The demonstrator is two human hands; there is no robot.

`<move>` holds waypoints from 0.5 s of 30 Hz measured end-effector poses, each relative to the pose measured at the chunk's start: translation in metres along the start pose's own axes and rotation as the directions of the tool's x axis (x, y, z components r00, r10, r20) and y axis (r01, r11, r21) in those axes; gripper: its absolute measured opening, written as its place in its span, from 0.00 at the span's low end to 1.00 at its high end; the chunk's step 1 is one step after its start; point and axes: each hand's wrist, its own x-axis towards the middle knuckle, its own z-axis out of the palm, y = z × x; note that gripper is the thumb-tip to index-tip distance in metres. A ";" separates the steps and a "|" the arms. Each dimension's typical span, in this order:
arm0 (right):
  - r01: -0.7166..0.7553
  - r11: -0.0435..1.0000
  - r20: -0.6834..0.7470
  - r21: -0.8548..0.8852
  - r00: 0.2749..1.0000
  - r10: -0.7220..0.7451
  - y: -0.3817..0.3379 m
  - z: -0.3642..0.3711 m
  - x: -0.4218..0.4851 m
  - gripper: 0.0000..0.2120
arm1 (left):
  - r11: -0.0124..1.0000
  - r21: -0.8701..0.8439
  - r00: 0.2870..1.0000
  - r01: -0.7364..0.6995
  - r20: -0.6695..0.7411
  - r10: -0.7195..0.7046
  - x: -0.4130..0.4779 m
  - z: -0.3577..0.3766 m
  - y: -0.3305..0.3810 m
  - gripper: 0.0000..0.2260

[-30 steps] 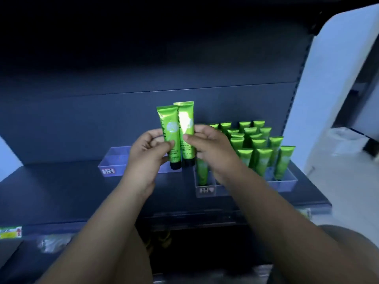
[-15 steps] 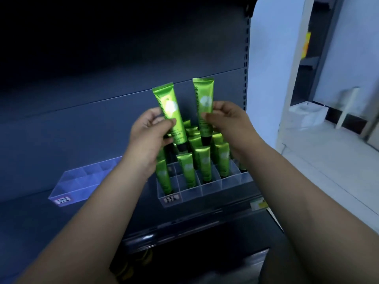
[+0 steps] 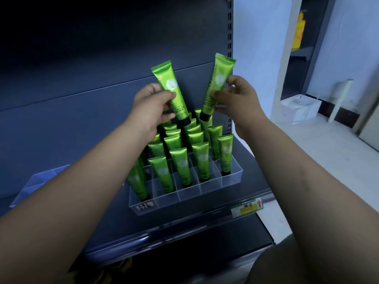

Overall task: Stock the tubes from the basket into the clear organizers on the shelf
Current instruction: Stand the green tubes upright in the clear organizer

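Gripping left tube [image 3: 170, 90] in left hand [image 3: 151, 108], right tube [image 3: 217, 85] in right hand [image 3: 241, 100], caps down. Paired a second ago, now parted and hovering above the back rows of the organizer [image 3: 190, 194] on the shelf [image 3: 184, 221]; likely bound for separate slots.

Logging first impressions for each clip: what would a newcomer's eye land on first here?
Two bright green tubes held cap-down before the dark back panel: the left hand grips the left tube, the right hand pinches the right tube. Just below, the clear organizer on the shelf holds rows of upright stocked tubes.
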 end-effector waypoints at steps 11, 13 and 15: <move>-0.073 0.977 -0.126 0.201 0.987 0.100 0.011 -0.007 0.030 0.08 | 0.995 0.100 1.000 -0.014 0.023 0.012 0.037 0.022 -0.011 0.09; -0.074 0.977 -0.156 0.199 0.982 0.106 0.013 -0.004 0.035 0.09 | 0.991 0.128 0.999 -0.033 0.027 0.030 0.042 0.024 -0.011 0.08; -0.066 0.983 -0.185 0.170 0.978 0.098 0.018 -0.001 0.039 0.11 | 0.987 0.154 0.998 -0.048 0.042 0.041 0.046 0.025 -0.012 0.08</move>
